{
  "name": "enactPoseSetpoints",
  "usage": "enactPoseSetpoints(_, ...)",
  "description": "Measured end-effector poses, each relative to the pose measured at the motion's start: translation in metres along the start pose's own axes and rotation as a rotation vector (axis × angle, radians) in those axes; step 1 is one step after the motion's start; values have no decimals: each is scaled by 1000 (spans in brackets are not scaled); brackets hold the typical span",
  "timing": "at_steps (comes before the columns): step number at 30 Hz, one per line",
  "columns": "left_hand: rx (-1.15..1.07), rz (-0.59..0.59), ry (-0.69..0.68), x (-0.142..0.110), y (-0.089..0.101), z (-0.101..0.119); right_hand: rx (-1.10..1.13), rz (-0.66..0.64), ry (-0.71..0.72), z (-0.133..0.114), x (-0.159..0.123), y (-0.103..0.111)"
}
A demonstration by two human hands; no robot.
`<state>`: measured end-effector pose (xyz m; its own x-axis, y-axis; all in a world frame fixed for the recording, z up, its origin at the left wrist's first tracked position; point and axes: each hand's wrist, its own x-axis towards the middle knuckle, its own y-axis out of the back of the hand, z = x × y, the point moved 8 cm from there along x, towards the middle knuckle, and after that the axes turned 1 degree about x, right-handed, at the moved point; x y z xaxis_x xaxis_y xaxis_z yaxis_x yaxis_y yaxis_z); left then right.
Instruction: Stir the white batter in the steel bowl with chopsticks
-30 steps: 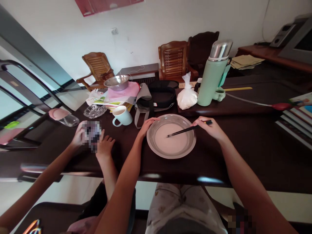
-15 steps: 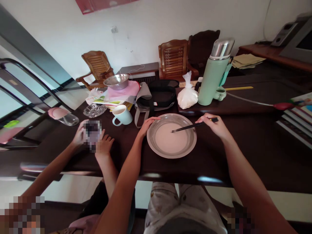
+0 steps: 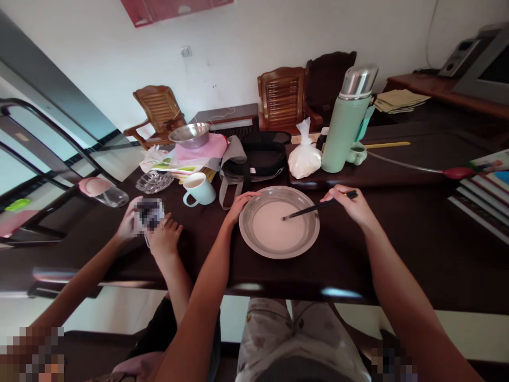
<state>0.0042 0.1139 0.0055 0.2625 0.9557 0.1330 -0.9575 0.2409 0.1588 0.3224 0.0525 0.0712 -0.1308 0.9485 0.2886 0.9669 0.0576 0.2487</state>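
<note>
A wide metal bowl (image 3: 279, 253) stands on the table in front of me with a pale, milky mixture (image 3: 274, 228) in it. My left hand (image 3: 240, 206) holds the bowl at its upper left, with the fingers along the rim. In my right hand (image 3: 345, 199) is a pair of dark chopsticks (image 3: 308, 210), closed in the fingers and slanting down to the left. Their tips reach the mixture near the middle of the bowl.
Behind the bowl are a knotted bag of white powder (image 3: 304, 159), a green thermos (image 3: 345, 132) and a dark bag (image 3: 258, 159). A light-blue mug (image 3: 202, 190) stands at the left. Beside me another person's hands (image 3: 165, 239) hold a blurred-out object. Books (image 3: 485, 207) lie at the right.
The chopstick tips have shifted slightly to the right in the mixture. My left hand stays at the rim. The other person's right hand has moved slightly left, over the blurred object.
</note>
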Motion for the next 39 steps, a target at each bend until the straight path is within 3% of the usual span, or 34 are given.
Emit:
enactPoseSetpoints(6, -17, 10, 20, 1, 2, -2, 12, -249, 9, -5, -5, -29)
enactPoseSetpoints(8, -29, 10, 25, 1, 1, -2, 6, -211, 27, -5, -4, -28)
enactPoseSetpoints(12, -31, 10, 29, 0, 0, 0, 8, -31, -2, 1, 0, -4)
enactPoseSetpoints(14, -17, 13, 33, 0, 0, -1, 30, -52, -18, 1, -1, -3)
enactPoseSetpoints(19, -17, 0, -2, 0, 0, 0, 19, -214, 43, -5, -4, -27)
enactPoseSetpoints(25, -27, 20, 3, 0, -2, 6, 24, 28, -2, 9, 1, 5)
enactPoseSetpoints(31, -30, 23, 16, 0, -2, 7, 33, -202, 11, 0, -2, -24)
enactPoseSetpoints(33, -38, 28, 36, -1, -1, 5, 5, -166, 27, -3, -2, -23)
enactPoseSetpoints(37, -65, 32, 56, -2, -2, 3, -14, 5, 12, 1, 0, 2)
enactPoseSetpoints(39, -76, 33, 61, -2, -2, 3, 25, -32, -3, 3, -1, 3)
